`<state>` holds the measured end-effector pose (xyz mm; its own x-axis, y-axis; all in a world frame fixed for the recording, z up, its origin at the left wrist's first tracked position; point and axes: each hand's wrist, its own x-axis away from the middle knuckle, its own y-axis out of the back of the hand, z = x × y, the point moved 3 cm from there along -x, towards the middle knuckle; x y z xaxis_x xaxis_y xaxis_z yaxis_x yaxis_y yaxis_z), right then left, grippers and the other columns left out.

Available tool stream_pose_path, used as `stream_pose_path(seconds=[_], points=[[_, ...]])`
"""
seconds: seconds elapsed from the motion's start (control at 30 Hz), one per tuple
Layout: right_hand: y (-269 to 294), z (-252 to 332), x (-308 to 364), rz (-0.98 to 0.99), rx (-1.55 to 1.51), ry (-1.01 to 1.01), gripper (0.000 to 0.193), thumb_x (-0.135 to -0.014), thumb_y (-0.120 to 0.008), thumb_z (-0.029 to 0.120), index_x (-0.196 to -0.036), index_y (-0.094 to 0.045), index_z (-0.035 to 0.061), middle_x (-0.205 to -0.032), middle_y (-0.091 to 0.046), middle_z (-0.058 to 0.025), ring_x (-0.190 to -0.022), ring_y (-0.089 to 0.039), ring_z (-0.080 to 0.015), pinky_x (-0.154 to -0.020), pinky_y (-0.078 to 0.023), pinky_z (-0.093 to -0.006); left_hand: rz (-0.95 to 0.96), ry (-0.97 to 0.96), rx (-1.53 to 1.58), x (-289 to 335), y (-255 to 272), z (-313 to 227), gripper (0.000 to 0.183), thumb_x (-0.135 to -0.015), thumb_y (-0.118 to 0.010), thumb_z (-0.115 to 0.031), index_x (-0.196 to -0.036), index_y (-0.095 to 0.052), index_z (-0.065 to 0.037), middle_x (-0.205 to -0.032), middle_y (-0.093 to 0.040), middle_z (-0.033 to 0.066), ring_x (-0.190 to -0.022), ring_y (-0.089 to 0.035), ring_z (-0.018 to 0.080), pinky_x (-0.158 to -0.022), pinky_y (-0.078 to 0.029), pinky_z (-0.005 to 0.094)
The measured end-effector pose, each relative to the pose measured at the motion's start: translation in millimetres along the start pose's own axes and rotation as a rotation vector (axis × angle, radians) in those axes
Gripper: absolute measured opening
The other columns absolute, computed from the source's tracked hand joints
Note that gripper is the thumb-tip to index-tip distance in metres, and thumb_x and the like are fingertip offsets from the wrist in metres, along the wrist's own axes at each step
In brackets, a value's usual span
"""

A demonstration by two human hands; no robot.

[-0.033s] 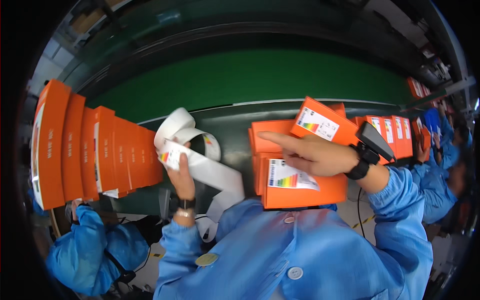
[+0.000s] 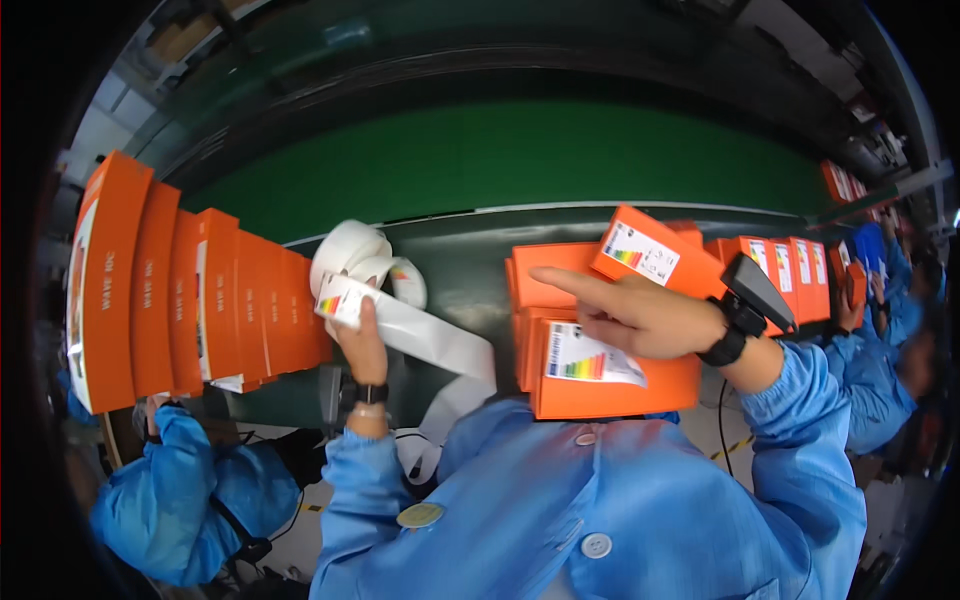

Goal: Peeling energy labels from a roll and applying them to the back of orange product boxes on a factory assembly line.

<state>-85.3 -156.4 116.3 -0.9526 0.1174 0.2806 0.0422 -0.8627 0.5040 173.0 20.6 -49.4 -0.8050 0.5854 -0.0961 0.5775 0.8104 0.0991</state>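
My left hand pinches a white label with a coloured energy scale at the end of a backing strip. The strip trails down to the right toward my jacket. Just behind the hand stands a label roll. My right hand lies over an orange box, index finger stretched out to the left and the other fingers partly curled. Beneath it, a similar label is on the box's top, its right edge curving. Another labelled orange box rests tilted behind the hand.
A long row of orange boxes stands at the left. More labelled orange boxes line the right. A green belt runs beyond the dark worktop. People in blue work clothes sit at the left and right.
The label in my left hand has turned and shows more of its face. The strip has swung slightly. My right hand keeps its pose; the whole view has shifted a little.
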Motion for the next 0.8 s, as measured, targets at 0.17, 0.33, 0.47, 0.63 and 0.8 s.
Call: stream_pose_path(seconds=[0.17, 0.33, 0.47, 0.63, 0.8], points=[[-5.3, 3.7, 12.5, -0.084, -0.028, -0.124, 0.063, -0.086, -0.045, 0.007, -0.141, -0.015, 0.0165, -0.067, -0.057, -0.0109, -0.064, -0.059, -0.0240, -0.063, -0.044, -0.0324, 0.294, -0.059, -1.137, -11.1, 0.9, 82.7, 0.066, -0.081, -0.055, -0.034, -0.128, -0.035, 0.008, -0.130, -0.037, 0.0273, -0.130, -0.021, 0.0369, -0.105, -0.009, 0.0546], [-0.7, -3.5, 33.3, -0.156, -0.168, -0.102, 0.062, -0.087, -0.044, 0.003, -0.141, -0.015, 0.0106, -0.076, -0.053, -0.0086, -0.072, -0.055, -0.0198, -0.068, -0.044, -0.0322, 0.207, -0.001, -1.093, -4.3, 24.1, 117.5, 0.061, -0.082, -0.053, -0.030, -0.128, -0.035, 0.007, -0.134, -0.034, 0.0254, -0.131, -0.023, 0.0312, -0.103, 0.002, 0.0573], [-2.7, 0.0, 32.6, -0.159, -0.098, -0.062, 0.063, -0.087, -0.043, 0.006, -0.141, -0.013, 0.0125, -0.072, -0.055, -0.0137, -0.069, -0.057, -0.0275, -0.064, -0.044, -0.0374, 0.173, -0.033, -1.154, 2.3, 18.8, 74.3, 0.040, -0.082, -0.051, -0.017, -0.115, -0.052, 0.004, -0.120, -0.049, 0.0236, -0.121, -0.041, 0.0292, -0.104, -0.014, 0.0520], [-8.5, 8.6, 16.1, 0.014, -0.096, -0.124, 0.066, -0.086, -0.045, 0.004, -0.142, -0.011, 0.0125, -0.072, -0.054, -0.0109, -0.067, -0.058, -0.0254, -0.064, -0.045, -0.0356, 0.089, 0.346, 0.020, 43.4, 2.6, 34.7, 0.024, -0.083, -0.043, -0.003, -0.099, -0.060, 0.004, -0.096, -0.064, 0.0108, -0.085, -0.060, 0.0171, -0.080, -0.044, 0.0255], [-9.1, 9.1, 3.0, 0.067, 0.010, -0.083, 0.065, -0.086, -0.043, 0.005, -0.142, -0.010, 0.0120, -0.065, -0.053, -0.0142, -0.060, -0.056, -0.0290, -0.058, -0.042, -0.0390, 0.360, 0.561, 0.624, 66.6, -45.5, -65.2, 0.036, -0.072, -0.060, -0.001, -0.106, -0.053, 0.005, -0.100, -0.060, 0.0119, -0.095, -0.057, 0.0221, -0.085, -0.042, 0.0327]])
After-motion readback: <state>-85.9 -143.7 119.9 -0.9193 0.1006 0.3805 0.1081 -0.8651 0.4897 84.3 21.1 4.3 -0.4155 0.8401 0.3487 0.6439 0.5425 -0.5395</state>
